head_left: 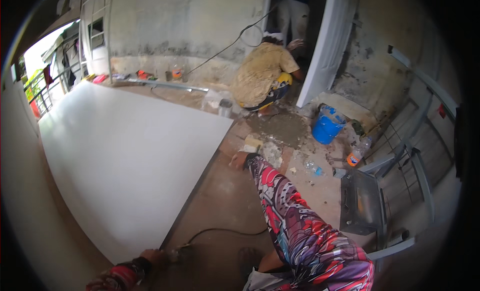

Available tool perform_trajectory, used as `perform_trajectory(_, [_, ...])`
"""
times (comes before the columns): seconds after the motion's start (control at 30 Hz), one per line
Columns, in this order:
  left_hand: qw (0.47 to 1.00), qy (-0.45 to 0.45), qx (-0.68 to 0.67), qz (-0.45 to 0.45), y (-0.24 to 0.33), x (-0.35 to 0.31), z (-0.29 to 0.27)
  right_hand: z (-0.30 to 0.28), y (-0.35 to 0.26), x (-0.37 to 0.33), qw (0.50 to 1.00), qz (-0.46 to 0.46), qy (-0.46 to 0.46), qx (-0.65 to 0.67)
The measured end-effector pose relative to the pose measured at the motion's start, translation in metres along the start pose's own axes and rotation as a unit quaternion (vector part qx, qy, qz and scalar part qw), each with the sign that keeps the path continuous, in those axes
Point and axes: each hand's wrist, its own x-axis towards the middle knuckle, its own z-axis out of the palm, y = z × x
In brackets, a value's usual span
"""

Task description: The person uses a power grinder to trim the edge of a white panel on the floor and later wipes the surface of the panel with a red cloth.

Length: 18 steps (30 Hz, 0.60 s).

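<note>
A large white flat panel (pixel 135 156) lies across the left side, its long right edge running toward me. Down by its near corner, my left hand (pixel 156 257) is closed around what looks like a dark corded power tool (pixel 181 253); shadow hides the exact kind. A black cord (pixel 225 230) trails from it to the right. My right arm, in a patterned red and purple sleeve, reaches forward. At its end my right hand (pixel 239 160) hovers past the panel's right edge with the fingers bent together. Whatever they may pinch is too small to name.
A person (pixel 262 73) in a tan shirt crouches by the white door (pixel 322 51); another stands in the doorway. Wet mortar (pixel 285 130), a blue bucket (pixel 327 127), plastic bottles (pixel 359 152) and a dark case (pixel 361 201) occupy the right. Metal frames (pixel 420 176) lean there.
</note>
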Motion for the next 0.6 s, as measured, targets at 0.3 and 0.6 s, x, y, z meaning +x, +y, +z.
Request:
perform_trajectory(0.3, [1.000,-0.020,-0.006,0.004,0.013,-0.010,-0.041,-0.011,0.008,0.009,0.998,-0.022,0.007,0.054])
perform_trajectory(0.6, [1.000,0.004,-0.012,0.018,0.023,-0.016,-0.031,-0.002,-0.021,-0.023,0.995,-0.064,-0.002,0.076])
